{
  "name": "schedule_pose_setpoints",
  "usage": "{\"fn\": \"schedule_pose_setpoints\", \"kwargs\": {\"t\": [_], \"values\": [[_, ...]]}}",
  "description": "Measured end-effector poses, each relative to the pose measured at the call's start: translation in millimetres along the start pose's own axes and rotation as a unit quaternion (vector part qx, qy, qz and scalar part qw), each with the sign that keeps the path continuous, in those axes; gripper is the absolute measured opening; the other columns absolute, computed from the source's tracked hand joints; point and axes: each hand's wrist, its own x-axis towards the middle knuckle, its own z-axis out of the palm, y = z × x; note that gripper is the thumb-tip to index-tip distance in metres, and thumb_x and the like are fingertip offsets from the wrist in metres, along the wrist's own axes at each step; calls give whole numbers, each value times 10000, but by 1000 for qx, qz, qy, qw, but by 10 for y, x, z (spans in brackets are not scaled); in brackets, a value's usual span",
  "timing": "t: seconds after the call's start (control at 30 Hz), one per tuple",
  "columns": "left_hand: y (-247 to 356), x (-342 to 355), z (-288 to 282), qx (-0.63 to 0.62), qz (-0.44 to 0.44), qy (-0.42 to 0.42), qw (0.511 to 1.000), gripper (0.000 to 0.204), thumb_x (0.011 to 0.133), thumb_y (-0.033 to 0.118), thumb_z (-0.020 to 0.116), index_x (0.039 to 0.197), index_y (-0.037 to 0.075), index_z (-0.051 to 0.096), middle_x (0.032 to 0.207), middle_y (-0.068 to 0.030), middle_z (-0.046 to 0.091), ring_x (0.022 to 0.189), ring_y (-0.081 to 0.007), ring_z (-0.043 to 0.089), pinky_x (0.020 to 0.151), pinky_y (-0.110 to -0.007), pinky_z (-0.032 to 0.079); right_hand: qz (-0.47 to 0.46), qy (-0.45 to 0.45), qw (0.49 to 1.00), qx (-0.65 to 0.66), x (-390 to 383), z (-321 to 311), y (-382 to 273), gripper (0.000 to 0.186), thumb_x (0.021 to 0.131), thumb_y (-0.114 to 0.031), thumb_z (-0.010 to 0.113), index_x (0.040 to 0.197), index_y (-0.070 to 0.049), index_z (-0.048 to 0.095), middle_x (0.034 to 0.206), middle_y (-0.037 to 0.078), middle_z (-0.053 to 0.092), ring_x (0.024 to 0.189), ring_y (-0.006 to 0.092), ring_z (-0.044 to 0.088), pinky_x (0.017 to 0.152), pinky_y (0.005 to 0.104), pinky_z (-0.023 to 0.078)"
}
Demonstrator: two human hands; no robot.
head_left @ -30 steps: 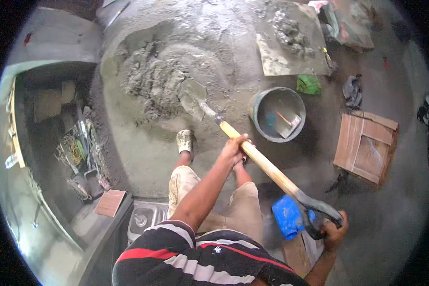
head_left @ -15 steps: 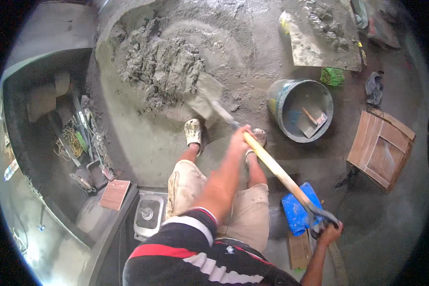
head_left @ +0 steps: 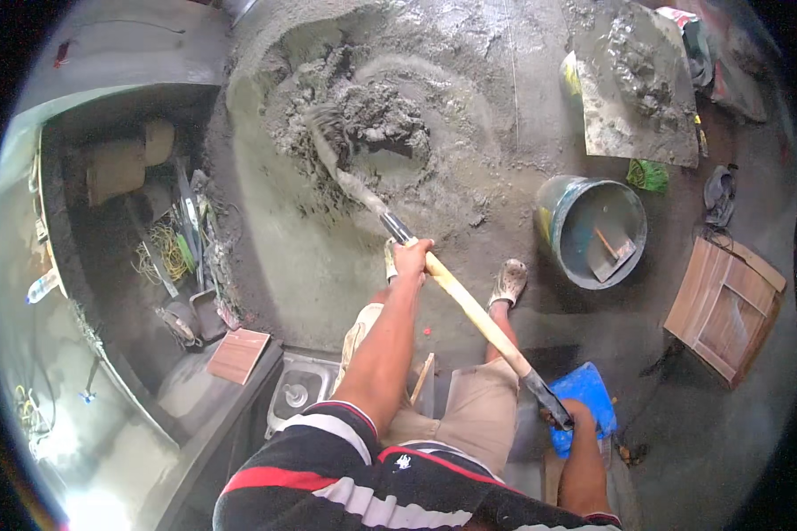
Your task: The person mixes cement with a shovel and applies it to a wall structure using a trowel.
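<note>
My left hand (head_left: 412, 257) grips the wooden shaft of a shovel (head_left: 469, 310) near its dark collar. My right hand (head_left: 568, 416) holds the black handle at the other end, above a blue plastic container (head_left: 591, 389). The shovel's blade (head_left: 328, 133) is sunk into a heap of wet grey mortar (head_left: 381, 115) and is mostly coated or hidden by it. My two sandaled feet stand below the heap, either side of the shaft. A bucket (head_left: 584, 190) holding water and a tool stands to the right of my right foot.
A mortar-covered board (head_left: 638, 133), a green bundle (head_left: 648, 174) and a wooden panel (head_left: 717, 310) lie to the right. On the left is a recess with tools and yellow cord (head_left: 164, 248), a small tile (head_left: 239, 354) on a ledge, and a steel sink (head_left: 288, 398).
The shovel blade has gone from the lower right edge of the heap up and leftward into it. My hands have moved with the shaft, and the handle has turned.
</note>
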Motion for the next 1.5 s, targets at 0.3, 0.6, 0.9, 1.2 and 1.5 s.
{"fn": "schedule_pose_setpoints", "kwargs": {"t": [0.3, 0.6, 0.9, 1.2, 1.5], "values": [[8, -367, -446, -71, 0, -17, 997, 257, 707, -32, 680, 930, 19, 563, 719, -70, 562, 561, -188, 573, 521, -339, 499, -127, 312, 941, -25, -244, 533, -413, 134, 728, -142, 724, 768, -20, 684, 710, 74, 648, 568, 197, 604, 516, 380, 465], [-1779, -1308, 379, -147, -321, -160, 922, 223, 825, 42, 726, 929, 46, 529, 716, -67, 544, 553, -208, 579, 508, -341, 548, -123, 432, 741, 499, -240, 482, 2430, 260, 895, -207, 535, 693, -44, 530, 598, 80, 506, 494, 187, 514, 438, 328, 409], [-1431, -108, 1290, -118, -296, -251, 914, 195, 783, 128, 763, 827, 61, 585, 611, -89, 566, 504, -246, 581, 477, -428, 523, -163, 726, 613, 265, -327, 508, 823, 151, 851, -99, 580, 934, 22, 615, 805, 112, 625, 633, 235, 595, 522, 384, 483], [-96, 1337, 720, -130, -168, -152, 965, 244, 842, 43, 716, 990, 63, 524, 780, -92, 574, 586, -238, 577, 564, -413, 544, -347, 530, 661, 402, -381, 696, -1787, 85, 802, -8, 535, 876, -5, 576, 700, 59, 570, 483, 175, 489, 419, 306, 432], [-95, 11, 449, -25, -46, -44, 998, 227, 697, 100, 801, 851, 4, 665, 773, -63, 635, 683, -194, 618, 608, -384, 506, -68, 60, 934, 345, -83, -373, -218, 238, 921, -280, 587, 851, -54, 603, 645, 77, 588, 447, 179, 508, 414, 294, 447]]}}
